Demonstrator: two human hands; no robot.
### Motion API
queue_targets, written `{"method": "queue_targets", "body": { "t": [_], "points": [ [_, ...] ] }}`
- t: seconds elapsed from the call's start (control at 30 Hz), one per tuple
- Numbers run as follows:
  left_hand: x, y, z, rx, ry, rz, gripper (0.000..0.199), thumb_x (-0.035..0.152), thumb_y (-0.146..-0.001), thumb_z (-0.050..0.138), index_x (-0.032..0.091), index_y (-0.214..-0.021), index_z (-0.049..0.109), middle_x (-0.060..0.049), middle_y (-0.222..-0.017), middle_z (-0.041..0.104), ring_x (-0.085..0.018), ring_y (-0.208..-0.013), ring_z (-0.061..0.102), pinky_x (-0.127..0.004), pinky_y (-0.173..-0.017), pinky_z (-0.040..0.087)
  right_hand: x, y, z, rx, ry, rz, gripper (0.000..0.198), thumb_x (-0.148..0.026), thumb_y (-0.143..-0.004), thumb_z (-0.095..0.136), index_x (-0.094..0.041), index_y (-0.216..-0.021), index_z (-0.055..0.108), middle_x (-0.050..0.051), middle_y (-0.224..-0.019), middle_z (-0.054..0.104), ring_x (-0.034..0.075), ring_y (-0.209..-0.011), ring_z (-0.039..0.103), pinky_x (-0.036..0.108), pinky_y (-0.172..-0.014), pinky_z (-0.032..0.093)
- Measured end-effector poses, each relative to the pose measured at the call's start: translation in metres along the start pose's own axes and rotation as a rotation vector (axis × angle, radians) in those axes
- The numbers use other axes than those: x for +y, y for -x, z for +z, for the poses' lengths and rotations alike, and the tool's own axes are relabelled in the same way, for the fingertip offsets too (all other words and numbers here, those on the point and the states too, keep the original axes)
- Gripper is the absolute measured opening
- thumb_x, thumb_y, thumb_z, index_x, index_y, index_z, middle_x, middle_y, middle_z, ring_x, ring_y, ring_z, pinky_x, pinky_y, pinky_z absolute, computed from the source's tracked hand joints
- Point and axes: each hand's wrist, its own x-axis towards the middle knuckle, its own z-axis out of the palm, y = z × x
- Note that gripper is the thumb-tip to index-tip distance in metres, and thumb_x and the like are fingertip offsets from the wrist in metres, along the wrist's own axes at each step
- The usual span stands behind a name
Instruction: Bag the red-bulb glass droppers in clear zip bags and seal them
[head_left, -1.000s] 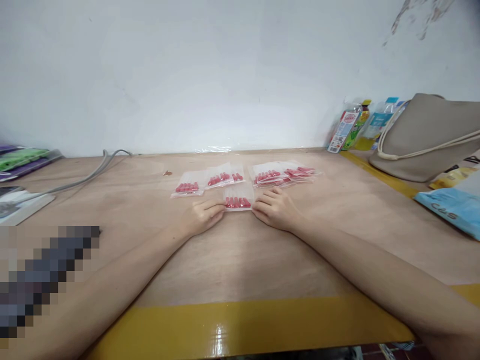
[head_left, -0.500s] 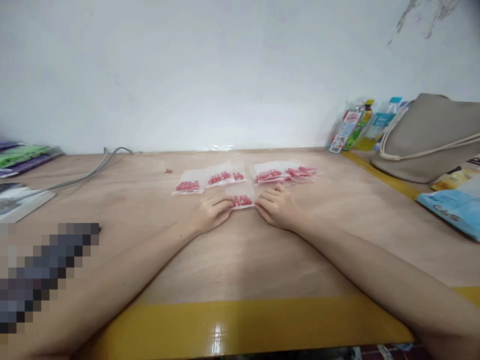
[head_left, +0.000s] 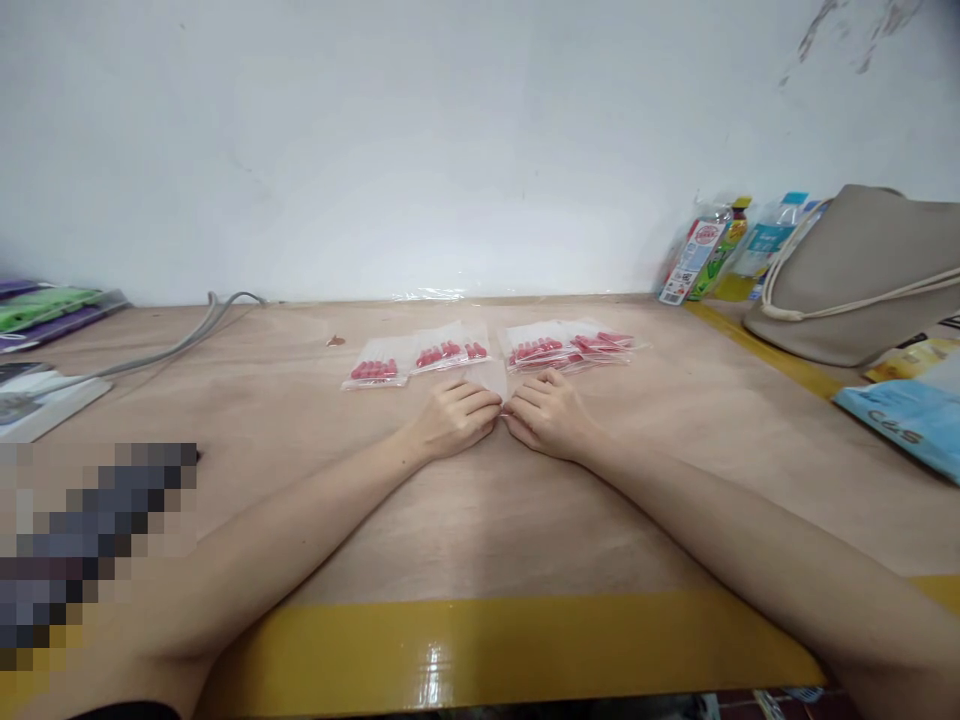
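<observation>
Between my hands lies a small clear plastic bag (head_left: 489, 376), its upper part showing past my fingers. My left hand (head_left: 459, 418) pinches its near edge and covers the red pieces inside. Close against it, almost fingertip to fingertip, my right hand (head_left: 547, 412) is closed on the right end of that same edge. Just beyond are more clear bags holding small red capsule-shaped pieces: one bag (head_left: 373, 368) to the left, overlapping bags (head_left: 442, 352) in the middle, and a heap of bags (head_left: 536, 350) behind my right hand.
A grey cable (head_left: 180, 345) runs along the left side near a white box (head_left: 64, 405). Purple and green packets (head_left: 56, 310) sit at far left. Drink cartons and bottles (head_left: 694, 262), a taupe bag (head_left: 862, 270) and a blue packet (head_left: 904, 420) stand on the right. Yellow tape (head_left: 510, 640) edges the table.
My left hand has slid right along the bag's near edge, up to my right hand, and now covers the red pieces. My right hand has barely moved.
</observation>
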Motion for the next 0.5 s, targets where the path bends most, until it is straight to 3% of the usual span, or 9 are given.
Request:
{"method": "queue_targets", "body": {
  "t": [0.3,0.5],
  "points": [
    [-0.0031,0.0001,-0.0005,-0.122,0.081,-0.021,0.02,0.02,-0.088,0.046,0.021,-0.073,0.06,-0.001,-0.08,0.07,-0.014,-0.074,0.063,-0.032,-0.068,0.044,-0.0008,-0.0022,-0.0026,-0.014,0.01,0.001,0.025,-0.022,-0.087,0.044,-0.015,-0.069,0.058,0.004,-0.066,0.058,0.015,-0.068,0.046,0.033,-0.068,0.027],
    [-0.0039,0.0004,-0.0033,-0.079,0.1,-0.031,0.016,0.018,-0.087,0.048,0.02,-0.077,0.061,-0.001,-0.08,0.07,-0.014,-0.073,0.063,-0.033,-0.071,0.043,-0.0008,-0.0028,-0.0064,-0.001,0.02,-0.007,0.023,-0.021,-0.088,0.043,-0.016,-0.071,0.059,0.003,-0.066,0.059,0.014,-0.068,0.045,0.033,-0.07,0.026]
  ]
}}
